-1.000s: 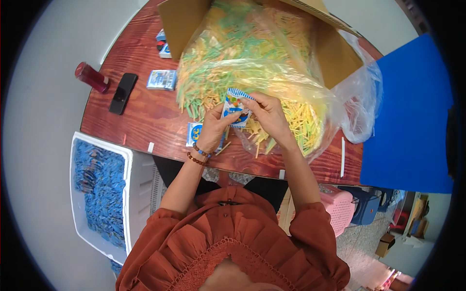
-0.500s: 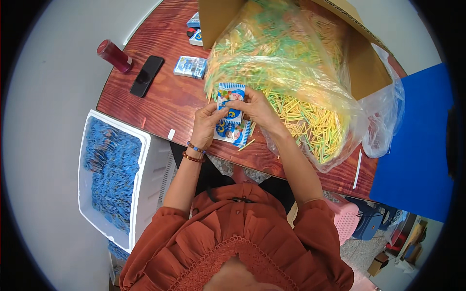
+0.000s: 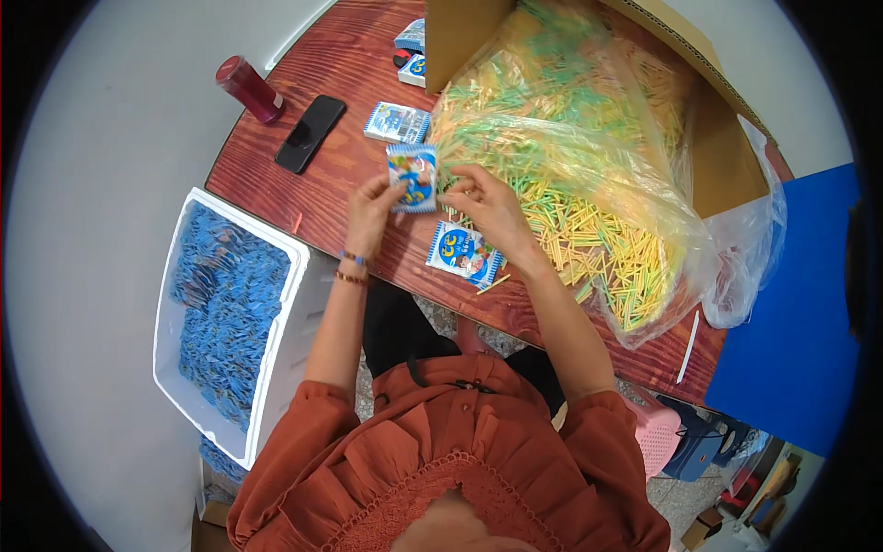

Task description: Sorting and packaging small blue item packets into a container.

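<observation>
together, left hand (image 3: 372,204) and right hand (image 3: 485,201) pinch a small blue packet (image 3: 413,177); fingers closed on it.

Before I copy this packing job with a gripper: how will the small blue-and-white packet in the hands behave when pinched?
Probably light and floppy: the small packet stays up with just fingertips of the left hand and right hand at its edges. Its glossy film looks slippery. Flat like the packet on the table, it shouldn't roll.

Glossy printed plastic packet (image 3: 413,177), clear crinkled plastic bag (image 3: 644,166), matt brown cardboard box (image 3: 717,147), polished reddish wood-grain table (image 3: 340,193), white foam bin (image 3: 285,304)
</observation>
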A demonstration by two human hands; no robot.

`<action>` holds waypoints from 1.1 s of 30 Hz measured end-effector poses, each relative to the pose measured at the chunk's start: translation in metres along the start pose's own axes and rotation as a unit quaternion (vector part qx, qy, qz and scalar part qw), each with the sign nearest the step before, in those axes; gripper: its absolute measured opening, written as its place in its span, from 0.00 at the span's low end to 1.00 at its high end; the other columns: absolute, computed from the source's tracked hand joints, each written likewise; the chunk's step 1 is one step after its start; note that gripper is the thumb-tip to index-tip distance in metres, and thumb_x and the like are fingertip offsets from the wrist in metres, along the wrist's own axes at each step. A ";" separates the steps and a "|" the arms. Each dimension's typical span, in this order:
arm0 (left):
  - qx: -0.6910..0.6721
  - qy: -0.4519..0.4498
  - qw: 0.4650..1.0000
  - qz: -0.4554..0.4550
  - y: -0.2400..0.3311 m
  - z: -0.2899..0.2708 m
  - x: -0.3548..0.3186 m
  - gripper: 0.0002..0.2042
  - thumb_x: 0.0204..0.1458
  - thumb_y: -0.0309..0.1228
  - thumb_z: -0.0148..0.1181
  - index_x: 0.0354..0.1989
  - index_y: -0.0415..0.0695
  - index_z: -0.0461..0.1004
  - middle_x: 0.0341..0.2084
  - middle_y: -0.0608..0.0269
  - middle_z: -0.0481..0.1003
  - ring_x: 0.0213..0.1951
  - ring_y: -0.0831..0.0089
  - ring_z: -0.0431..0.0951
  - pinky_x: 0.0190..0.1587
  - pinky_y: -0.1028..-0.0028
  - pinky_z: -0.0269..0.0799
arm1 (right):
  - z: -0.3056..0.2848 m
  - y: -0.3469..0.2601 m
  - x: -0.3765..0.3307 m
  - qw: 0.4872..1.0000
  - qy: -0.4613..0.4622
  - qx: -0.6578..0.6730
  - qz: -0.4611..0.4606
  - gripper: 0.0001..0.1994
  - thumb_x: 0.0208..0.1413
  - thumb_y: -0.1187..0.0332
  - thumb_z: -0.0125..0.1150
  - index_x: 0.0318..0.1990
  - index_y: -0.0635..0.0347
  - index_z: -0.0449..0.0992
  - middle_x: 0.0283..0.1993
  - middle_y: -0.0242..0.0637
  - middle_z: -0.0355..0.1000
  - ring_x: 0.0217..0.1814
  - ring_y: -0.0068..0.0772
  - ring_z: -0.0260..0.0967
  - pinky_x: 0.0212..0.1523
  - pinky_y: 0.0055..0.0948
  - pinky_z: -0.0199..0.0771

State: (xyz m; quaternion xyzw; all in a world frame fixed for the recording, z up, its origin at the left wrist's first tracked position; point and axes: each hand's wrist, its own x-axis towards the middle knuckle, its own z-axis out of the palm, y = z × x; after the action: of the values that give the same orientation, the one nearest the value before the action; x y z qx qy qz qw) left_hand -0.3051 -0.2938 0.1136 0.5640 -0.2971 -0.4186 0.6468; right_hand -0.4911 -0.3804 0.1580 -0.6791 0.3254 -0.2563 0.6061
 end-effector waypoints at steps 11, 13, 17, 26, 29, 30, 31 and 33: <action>0.355 0.138 0.915 0.136 -0.030 -0.047 0.093 0.16 0.52 0.33 0.63 0.44 0.32 0.75 0.30 0.60 0.80 0.31 0.79 0.78 0.35 0.79 0.72 | -0.028 0.016 -0.059 0.974 0.054 -0.213 0.050 0.12 0.51 0.60 0.61 0.36 0.59 0.78 0.33 0.37 0.74 0.33 0.37 0.74 0.35 0.34 0.71; 0.366 0.126 0.916 0.104 -0.017 -0.026 0.081 0.18 0.51 0.34 0.63 0.45 0.33 0.75 0.32 0.56 0.80 0.33 0.75 0.79 0.37 0.76 0.73 | -0.029 0.020 -0.052 0.917 0.070 -0.386 -0.069 0.12 0.47 0.60 0.64 0.32 0.59 0.76 0.33 0.37 0.72 0.37 0.41 0.72 0.39 0.38 0.70; 0.356 0.148 0.908 0.163 -0.020 -0.021 0.072 0.17 0.52 0.33 0.62 0.46 0.35 0.74 0.37 0.54 0.79 0.40 0.70 0.79 0.42 0.72 0.73 | -0.030 0.033 -0.043 0.898 0.041 -0.433 -0.063 0.14 0.43 0.59 0.67 0.27 0.59 0.73 0.28 0.36 0.72 0.38 0.41 0.71 0.38 0.38 0.69; 0.485 0.114 0.803 0.326 -0.001 0.022 -0.007 0.17 0.53 0.29 0.60 0.51 0.38 0.71 0.46 0.56 0.72 0.41 0.72 0.74 0.45 0.75 0.71 | -0.045 0.030 -0.047 0.886 0.121 -0.411 -0.177 0.08 0.49 0.62 0.62 0.26 0.56 0.78 0.27 0.36 0.73 0.31 0.37 0.71 0.33 0.34 0.68; 0.129 -0.090 0.985 0.071 0.006 0.061 -0.036 0.14 0.48 0.26 0.65 0.44 0.39 0.75 0.36 0.64 0.75 0.36 0.83 0.73 0.32 0.80 0.69 | -0.061 0.010 -0.055 0.977 0.011 -0.212 -0.024 0.09 0.52 0.63 0.61 0.29 0.58 0.79 0.25 0.34 0.73 0.28 0.31 0.70 0.31 0.31 0.68; 0.084 -0.127 0.988 0.024 0.005 0.069 -0.039 0.11 0.49 0.26 0.65 0.41 0.39 0.75 0.33 0.66 0.76 0.31 0.84 0.72 0.29 0.82 0.68 | -0.064 0.009 -0.058 0.983 0.005 -0.174 -0.054 0.08 0.54 0.64 0.60 0.30 0.60 0.78 0.23 0.29 0.73 0.23 0.20 0.66 0.25 0.24 0.64; 0.038 -0.164 0.985 -0.024 0.003 0.077 -0.042 0.09 0.50 0.27 0.65 0.38 0.38 0.76 0.29 0.68 0.76 0.26 0.86 0.72 0.26 0.84 0.67 | -0.066 0.005 -0.062 0.983 0.009 -0.175 -0.051 0.08 0.54 0.64 0.60 0.30 0.60 0.78 0.23 0.29 0.73 0.23 0.20 0.66 0.25 0.24 0.64; 0.009 -0.144 0.989 -0.041 0.001 0.094 -0.049 0.07 0.51 0.27 0.64 0.36 0.39 0.77 0.26 0.69 0.76 0.24 0.86 0.71 0.24 0.85 0.65 | -0.070 -0.004 -0.074 0.999 0.020 0.011 0.046 0.07 0.54 0.67 0.63 0.31 0.60 0.78 0.22 0.25 0.71 0.20 0.11 0.61 0.20 0.17 0.58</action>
State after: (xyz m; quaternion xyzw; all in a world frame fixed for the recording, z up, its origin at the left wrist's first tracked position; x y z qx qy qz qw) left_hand -0.4091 -0.2958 0.1365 0.5153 -0.3671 -0.5191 0.5747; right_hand -0.5912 -0.3702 0.1750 -0.6515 0.3656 -0.2452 0.6179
